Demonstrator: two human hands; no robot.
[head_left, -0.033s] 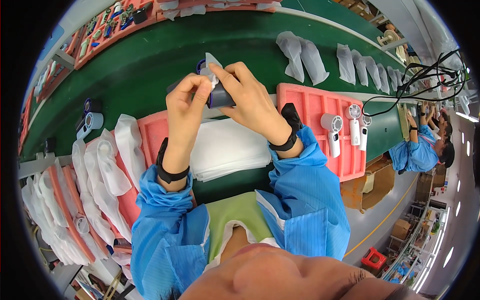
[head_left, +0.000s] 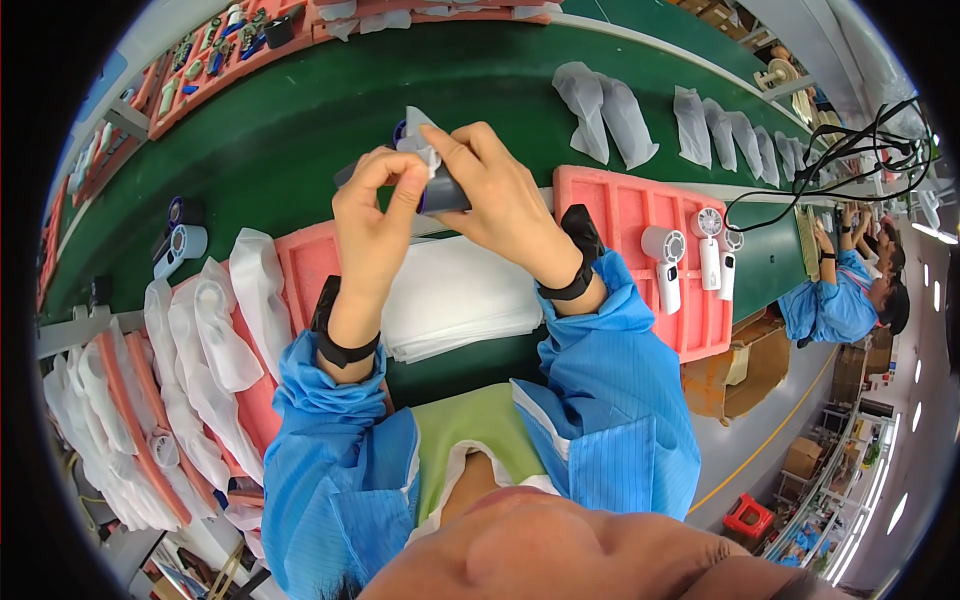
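In front of me, above the bench, I hold a dark grey handheld fan [head_left: 445, 192] with a purple ring at its far side. My left hand [head_left: 378, 195] is closed round its left part, and a dark end shows beyond the fingers. My right hand [head_left: 503, 200] grips the barrel-shaped head from the right. Between my fingertips a thin, crumpled whitish piece [head_left: 421, 150] lies against the fan; its material is unclear. Part of the fan is hidden by my fingers. Just below my hands lies a stack of white translucent sleeves [head_left: 455, 295].
A pink foam tray [head_left: 615, 200] on the right carries white handheld fans [head_left: 665, 268]. Bagged items [head_left: 608, 115] lie on the green bench [head_left: 300, 120]. At left are a light blue fan [head_left: 182, 248] and bagged fans [head_left: 222, 330] on pink foam. Black cables [head_left: 870, 160] hang far right, near a co-worker [head_left: 835, 295].
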